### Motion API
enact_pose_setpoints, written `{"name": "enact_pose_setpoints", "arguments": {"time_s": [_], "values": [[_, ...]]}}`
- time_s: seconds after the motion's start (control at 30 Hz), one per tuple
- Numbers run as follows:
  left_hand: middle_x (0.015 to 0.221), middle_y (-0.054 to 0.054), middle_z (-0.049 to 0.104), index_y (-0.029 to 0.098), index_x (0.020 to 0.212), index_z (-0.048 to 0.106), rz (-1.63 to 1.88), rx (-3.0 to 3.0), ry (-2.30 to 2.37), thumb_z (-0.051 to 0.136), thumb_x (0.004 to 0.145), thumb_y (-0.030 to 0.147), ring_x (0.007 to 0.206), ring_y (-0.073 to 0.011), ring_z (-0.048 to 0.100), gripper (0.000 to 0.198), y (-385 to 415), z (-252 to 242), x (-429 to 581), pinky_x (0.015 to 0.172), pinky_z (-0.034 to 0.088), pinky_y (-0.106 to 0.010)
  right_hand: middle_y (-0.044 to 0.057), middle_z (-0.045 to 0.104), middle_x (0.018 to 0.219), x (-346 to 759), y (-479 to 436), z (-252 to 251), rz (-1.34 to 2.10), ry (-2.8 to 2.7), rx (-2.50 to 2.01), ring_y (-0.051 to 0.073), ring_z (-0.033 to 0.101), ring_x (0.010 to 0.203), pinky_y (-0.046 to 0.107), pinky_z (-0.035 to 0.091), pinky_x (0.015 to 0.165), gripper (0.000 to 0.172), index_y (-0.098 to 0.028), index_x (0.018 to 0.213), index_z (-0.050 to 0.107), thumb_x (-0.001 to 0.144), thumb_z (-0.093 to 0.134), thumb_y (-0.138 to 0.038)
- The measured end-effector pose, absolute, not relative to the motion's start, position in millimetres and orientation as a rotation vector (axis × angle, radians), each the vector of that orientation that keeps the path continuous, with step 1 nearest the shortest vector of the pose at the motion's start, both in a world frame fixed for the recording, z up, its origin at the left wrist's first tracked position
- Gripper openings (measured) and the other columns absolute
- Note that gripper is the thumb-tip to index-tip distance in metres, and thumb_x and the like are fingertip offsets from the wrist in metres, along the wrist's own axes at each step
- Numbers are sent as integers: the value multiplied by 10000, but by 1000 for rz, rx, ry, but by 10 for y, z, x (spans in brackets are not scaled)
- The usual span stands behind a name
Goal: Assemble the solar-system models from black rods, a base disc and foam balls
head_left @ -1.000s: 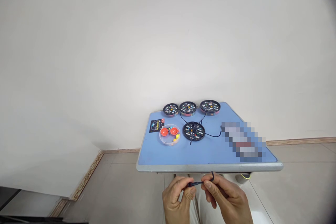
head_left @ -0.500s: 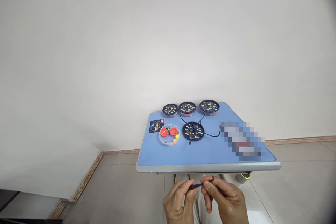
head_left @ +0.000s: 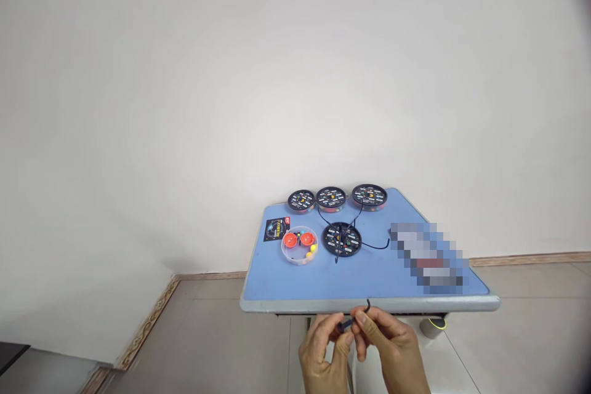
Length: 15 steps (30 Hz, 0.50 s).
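1. A short black plug [head_left: 345, 324] is held in the air between both hands, just below the front edge of the table [head_left: 286, 283]. It lies tilted, with its far end raised toward that edge.
2. The plug is pinched near its lower end by the left hand [head_left: 321, 351]. The thumb and forefinger are pressed onto it, and the other fingers are curled below.
3. The plug's upper end is pinched by the right hand [head_left: 392, 345]. Its fingers [head_left: 361, 318] are pressed closely around the plug, and the two hands are almost touching.
4. A thin black cord [head_left: 368, 305] is seen rising just beyond the right fingers, in front of the table edge. Whether it is joined to the plug cannot be told.
5. Three black round discs [head_left: 331, 199] are set in a row along the far side of the table, and a fourth black disc [head_left: 341, 239] is placed nearer the middle. Black wire [head_left: 376, 246] is looped between and beside them.
6. A clear round dish [head_left: 299, 245] is placed left of the fourth disc, with two orange cups [head_left: 290, 239] and small beads [head_left: 313, 248] inside. A black card [head_left: 276, 229] lies just beside it.
7. An object [head_left: 429, 257] at the table's right side is too blurred to identify.
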State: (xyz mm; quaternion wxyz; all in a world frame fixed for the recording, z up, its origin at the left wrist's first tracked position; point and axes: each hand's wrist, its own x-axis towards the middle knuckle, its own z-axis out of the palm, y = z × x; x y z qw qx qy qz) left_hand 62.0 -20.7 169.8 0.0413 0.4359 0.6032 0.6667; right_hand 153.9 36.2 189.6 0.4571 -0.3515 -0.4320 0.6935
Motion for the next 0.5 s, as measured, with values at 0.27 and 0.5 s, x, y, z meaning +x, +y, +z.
{"name": "enact_pose_setpoints", "arguments": {"time_s": [0.27,0.5], "values": [[772,-35,726,238,974,769,2009,1372,1812,636,906,375,518,-130,609,203,-221,1629,557,535,546,-239,-9,609,545,1522,388,1930,1764,-1021,-854,126,507,457,264,418,516,340,-180,698,722,696,792,-512],[684,-27,692,221,873,768,2063,1393,1792,619,909,396,443,-112,553,232,-115,1464,551,432,479,-211,-29,554,456,1471,389,1885,1764,-1094,-866,112,467,435,248,391,514,412,-179,630,671,701,764,-574]]}}
